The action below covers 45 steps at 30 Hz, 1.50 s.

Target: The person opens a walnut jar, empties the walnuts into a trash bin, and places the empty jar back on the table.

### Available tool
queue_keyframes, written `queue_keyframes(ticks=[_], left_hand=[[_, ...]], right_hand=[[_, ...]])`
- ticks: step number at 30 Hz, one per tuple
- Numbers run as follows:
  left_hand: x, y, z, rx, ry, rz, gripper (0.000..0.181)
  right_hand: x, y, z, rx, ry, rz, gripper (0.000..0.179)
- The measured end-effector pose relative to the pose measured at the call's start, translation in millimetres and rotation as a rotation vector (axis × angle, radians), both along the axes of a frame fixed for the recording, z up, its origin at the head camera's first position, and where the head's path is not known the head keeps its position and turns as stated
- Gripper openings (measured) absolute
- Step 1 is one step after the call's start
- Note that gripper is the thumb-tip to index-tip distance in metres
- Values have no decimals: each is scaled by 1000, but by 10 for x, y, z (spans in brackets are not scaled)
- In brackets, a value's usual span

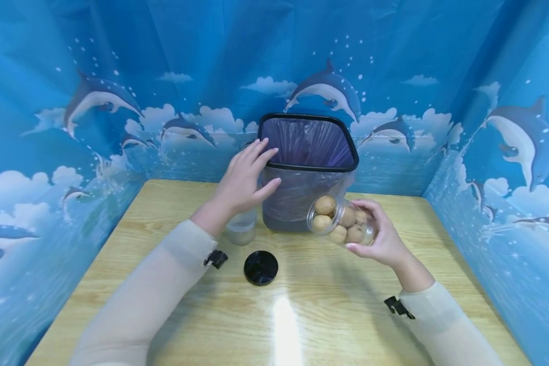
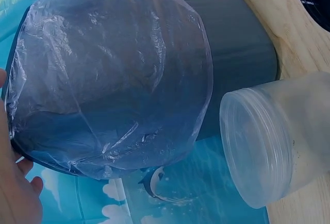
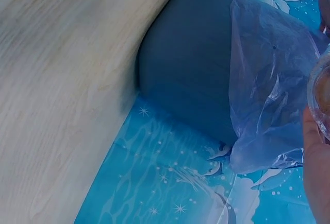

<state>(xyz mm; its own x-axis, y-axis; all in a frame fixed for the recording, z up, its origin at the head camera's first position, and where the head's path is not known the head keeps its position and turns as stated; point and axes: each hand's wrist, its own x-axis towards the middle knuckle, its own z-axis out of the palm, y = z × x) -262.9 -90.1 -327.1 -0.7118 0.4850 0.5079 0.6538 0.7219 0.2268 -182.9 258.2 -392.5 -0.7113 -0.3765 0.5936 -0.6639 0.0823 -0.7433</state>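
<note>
My right hand (image 1: 379, 234) grips a clear plastic jar (image 1: 370, 234) of walnuts (image 1: 347, 216). The jar is tipped sideways, its mouth facing left, in front of a dark trash bin (image 3: 185, 59) lined with a thin purple plastic bag (image 1: 306, 188). At the bin's left rim is my left hand (image 1: 244, 175), fingers extended over the edge and thumb apart from them. In the left wrist view, only part of this hand (image 2: 18, 188) shows beside the rim. The right wrist view cuts off most of the jar and hand (image 3: 315, 172).
A second clear jar (image 2: 258, 147) stands left of the bin, partly behind my left forearm in the head view. A round black lid (image 1: 261, 268) lies on the wooden table (image 1: 320, 310). Blue curtains (image 1: 187, 51) with dolphins enclose the table's back and sides.
</note>
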Motion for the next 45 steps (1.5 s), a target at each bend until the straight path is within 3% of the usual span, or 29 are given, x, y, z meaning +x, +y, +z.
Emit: queue_keyframes(ticks=[15,22,31,45], left_hand=[[-2,17,-40,-21,-30,26,71],[12,-10,-60,-39,-42,38,72],[-11,-8,-38,-57,-41,21,74],[5,6,-22,-76,-57,33,76]], right_hand=[[-77,86,169,-68,98,-4,87],[-147,106,279,-19,176,-77,86],[-247,166,454,-46,235,-119,86],[-411,397,817,-76,191,-170,83]])
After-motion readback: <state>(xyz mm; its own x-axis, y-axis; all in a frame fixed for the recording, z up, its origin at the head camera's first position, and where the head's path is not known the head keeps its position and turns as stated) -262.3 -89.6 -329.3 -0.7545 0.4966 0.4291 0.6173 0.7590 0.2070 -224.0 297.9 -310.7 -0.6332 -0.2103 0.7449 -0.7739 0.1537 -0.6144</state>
